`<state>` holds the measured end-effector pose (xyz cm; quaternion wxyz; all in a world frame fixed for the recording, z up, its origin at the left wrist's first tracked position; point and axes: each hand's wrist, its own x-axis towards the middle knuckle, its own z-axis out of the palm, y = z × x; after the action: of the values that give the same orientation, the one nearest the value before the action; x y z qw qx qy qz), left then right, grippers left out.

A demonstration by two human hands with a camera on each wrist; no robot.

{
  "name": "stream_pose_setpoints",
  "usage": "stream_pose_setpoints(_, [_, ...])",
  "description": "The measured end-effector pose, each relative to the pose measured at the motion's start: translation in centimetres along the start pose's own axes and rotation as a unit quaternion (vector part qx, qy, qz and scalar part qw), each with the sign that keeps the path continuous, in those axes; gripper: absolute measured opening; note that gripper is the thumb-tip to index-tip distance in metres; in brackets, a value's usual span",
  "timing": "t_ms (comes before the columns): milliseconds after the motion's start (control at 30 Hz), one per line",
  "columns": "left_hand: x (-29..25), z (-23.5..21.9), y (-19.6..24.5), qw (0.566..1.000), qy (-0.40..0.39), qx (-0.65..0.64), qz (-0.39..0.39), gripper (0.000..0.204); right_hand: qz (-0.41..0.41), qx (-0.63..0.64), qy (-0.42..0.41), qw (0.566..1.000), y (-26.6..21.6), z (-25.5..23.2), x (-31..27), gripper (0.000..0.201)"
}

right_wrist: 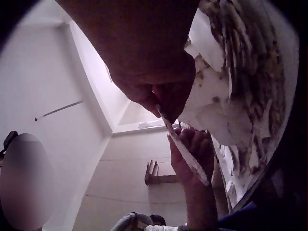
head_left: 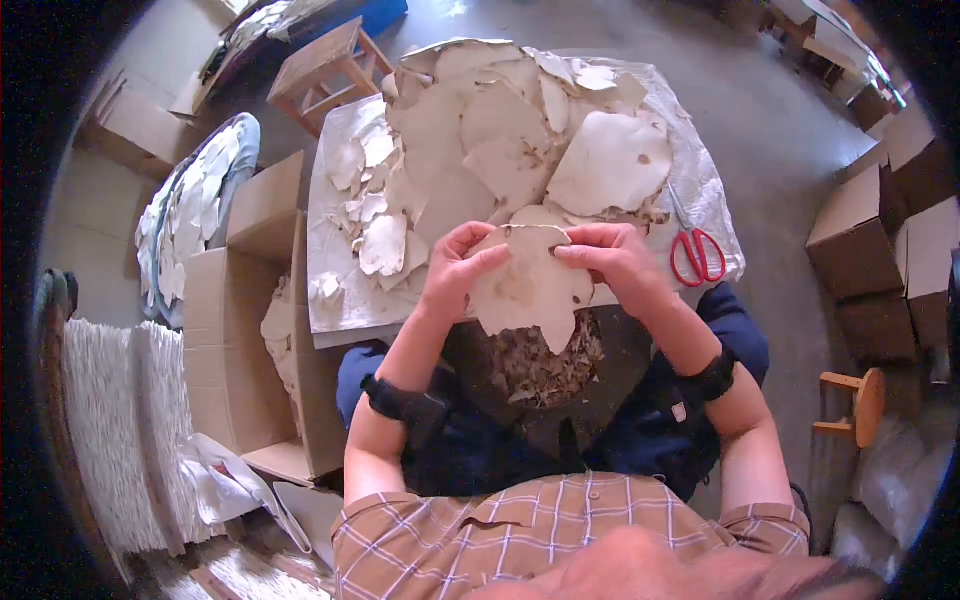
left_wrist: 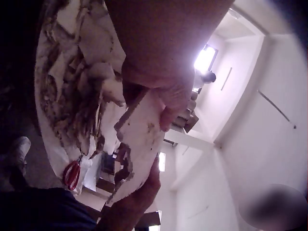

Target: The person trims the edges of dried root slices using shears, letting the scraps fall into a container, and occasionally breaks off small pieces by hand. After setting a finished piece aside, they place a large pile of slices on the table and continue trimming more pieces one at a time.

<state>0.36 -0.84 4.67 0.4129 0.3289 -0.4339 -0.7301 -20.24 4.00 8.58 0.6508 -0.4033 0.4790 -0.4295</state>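
Both hands hold a thin, flat, cream-coloured piece [head_left: 527,285] with a ragged, partly dark edge, over the lap. Its material is not clear from the frames. My left hand [head_left: 460,268] pinches its upper left edge between thumb and fingers, while my right hand [head_left: 620,265] pinches the upper right edge. From the right wrist view the piece [right_wrist: 185,155] appears nearly edge-on, with the left hand [right_wrist: 196,149] beyond it. Below it, a dark round container [head_left: 625,350] holds many small brownish scraps [head_left: 540,375].
A white-covered table [head_left: 335,300] bears a large heap of similar pale pieces [head_left: 440,130]. Red-handled scissors [head_left: 697,256] lie at its right edge. An open cardboard box [head_left: 220,350] stands to the left, near a tub of pale pieces [head_left: 200,210]. Cardboard boxes [head_left: 850,240] and a wooden stool [head_left: 866,407] are at right.
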Motion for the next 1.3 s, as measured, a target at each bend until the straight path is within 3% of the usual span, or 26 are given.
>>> stream_pose_setpoints(200, [-0.5, -0.5, 0.2, 0.999, -0.033, -0.009, 0.007, 0.019, -0.021, -0.024, -0.025, 0.999, 0.3, -0.3, 0.1, 0.018])
stream_pose_setpoints(267, [-0.5, -0.7, 0.0, 0.999, -0.044, -0.010, 0.004, 0.019, 0.050, 0.014, -0.068, 0.996, 0.1, -0.4, 0.2, 0.017])
stream_pose_setpoints(433, [-0.4, 0.0, -0.7, 0.988, -0.075, -0.132, -0.021, 0.018, 0.075, 0.128, -0.129, 0.981, 1.3, -0.1, 1.0, 0.018])
stream_pose_setpoints(600, [0.0, 0.0, 1.3, 0.991, -0.029, -0.121, 0.040, 0.016, 0.073, 0.083, -0.138, 0.984, 1.2, 0.5, 0.5, 0.014])
stream_pose_setpoints(733, [0.5, -1.2, 1.8, 0.986, 0.065, -0.120, 0.093, 0.017, -0.003, -0.019, -0.126, 0.992, 2.2, 0.2, 0.5, 0.017])
stream_pose_setpoints(800, [0.5, -1.4, 2.2, 0.984, 0.072, -0.115, 0.117, 0.016, -0.023, -0.043, -0.114, 0.992, 2.7, 0.2, 0.8, 0.021])
stream_pose_setpoints(867, [0.3, -1.6, 2.7, 0.981, 0.077, -0.108, 0.142, 0.015, -0.034, -0.310, -0.138, 0.940, 3.4, 0.1, 1.3, 0.018])
stream_pose_setpoints(900, [0.1, -1.9, 3.0, 0.975, 0.102, 0.020, 0.199, 0.015, -0.243, -0.357, -0.136, 0.892, 4.3, 0.4, 1.1, 0.028])
stream_pose_setpoints(933, [-0.1, -2.0, 3.3, 0.948, 0.124, 0.149, 0.251, 0.015, -0.246, -0.356, -0.136, 0.891, 4.9, 0.5, 1.1, 0.028])
stream_pose_setpoints(967, [-0.4, -2.0, 3.4, 0.948, 0.124, 0.151, 0.252, 0.015, -0.256, -0.404, -0.113, 0.871, 5.4, 0.4, 1.2, 0.034])
stream_pose_setpoints(1000, [-1.0, -1.5, 3.7, 0.904, 0.124, 0.240, 0.332, 0.016, -0.265, -0.451, -0.088, 0.848, 5.6, 0.6, 1.2, 0.041])
stream_pose_setpoints(1033, [-1.4, -1.0, 4.1, 0.847, 0.120, 0.323, 0.406, 0.017, -0.336, -0.456, -0.033, 0.824, 5.6, 0.6, 1.7, 0.038])
stream_pose_setpoints(1067, [-1.7, -0.7, 4.4, 0.848, 0.117, 0.322, 0.405, 0.017, -0.334, -0.456, -0.031, 0.824, 5.2, 0.1, 1.9, 0.038])
stream_pose_setpoints(1100, [-1.8, -0.3, 4.8, 0.756, 0.084, 0.408, 0.505, 0.018, -0.126, -0.233, -0.054, 0.963, 3.0, 0.2, 1.4, 0.037])
stream_pose_setpoints(1133, [-2.0, 0.0, 4.9, 0.643, 0.048, 0.483, 0.593, 0.019, 0.096, 0.019, -0.069, 0.993, 1.8, 0.2, 1.2, 0.037])
stream_pose_setpoints(1167, [-2.4, 0.3, 4.7, 0.595, 0.025, 0.527, 0.606, 0.016, 0.109, 0.161, -0.137, 0.971, 2.2, -0.4, 1.4, 0.041])
stream_pose_setpoints(1200, [-2.7, 0.6, 4.2, 0.597, 0.022, 0.523, 0.607, 0.016, 0.109, 0.161, -0.132, 0.972, 2.1, -0.3, 1.2, 0.041])
stream_pose_setpoints(1267, [-3.1, 1.2, 2.9, 0.524, -0.063, 0.608, 0.593, 0.015, 0.071, 0.255, -0.181, 0.947, 1.6, -0.1, 0.7, 0.040])
stream_pose_setpoints(1300, [-3.1, 1.4, 2.1, 0.528, -0.061, 0.604, 0.594, 0.015, 0.063, 0.216, -0.139, 0.964, 1.6, 0.0, 0.5, 0.030])
